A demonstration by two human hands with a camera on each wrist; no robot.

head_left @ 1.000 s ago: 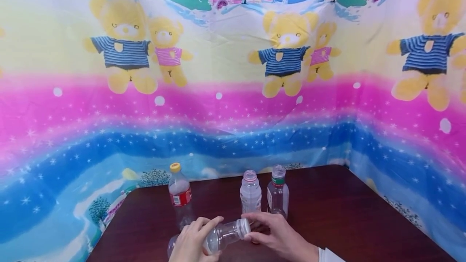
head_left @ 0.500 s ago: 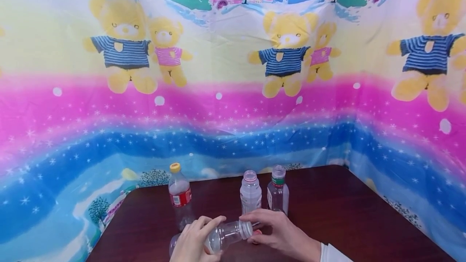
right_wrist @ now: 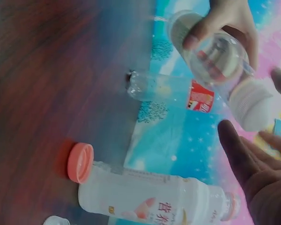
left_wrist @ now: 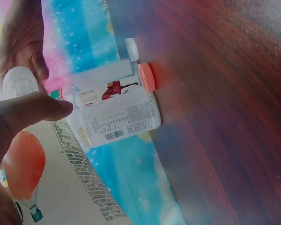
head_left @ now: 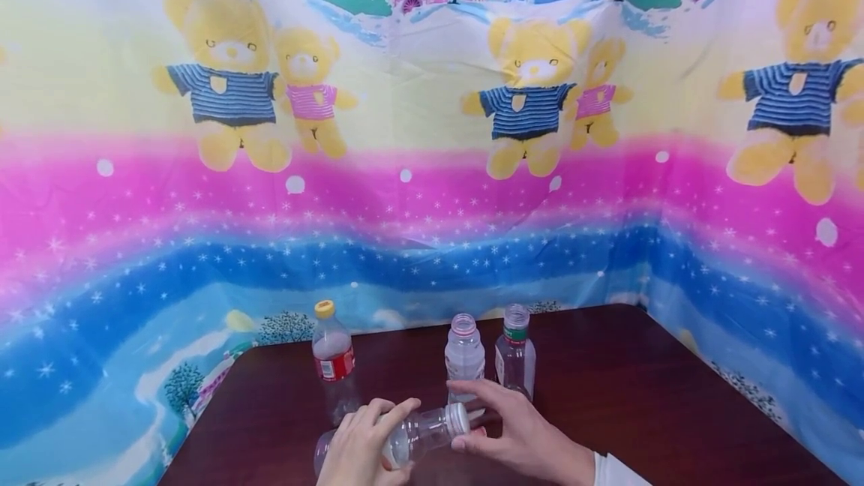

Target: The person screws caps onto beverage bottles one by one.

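Note:
My left hand [head_left: 361,445] grips a clear plastic bottle [head_left: 421,433] round its body. The bottle is tilted, its neck toward the right, and a balloon is printed on its label [left_wrist: 56,164] in the left wrist view. A ribbed white cap [right_wrist: 250,105] sits on its mouth. Around that cap my right hand [head_left: 523,430] spreads its thumb and fingers. In the right wrist view, gaps show between the fingertips [right_wrist: 226,131] and the cap. Behind the hands an uncapped whitish bottle [head_left: 464,358] stands upright.
Loose on the table [head_left: 607,366] near the whitish bottle's foot lie a red cap [right_wrist: 79,164] and a white cap [left_wrist: 132,49]. An uncapped bottle with a green neck band [head_left: 516,362] stands to its right. At left is a yellow-capped cola bottle [head_left: 334,358]. A printed curtain [head_left: 405,171] hangs behind.
My right hand's fingers have spread and the index finger has risen off the white cap. The left hand and its bottle have shifted only slightly right.

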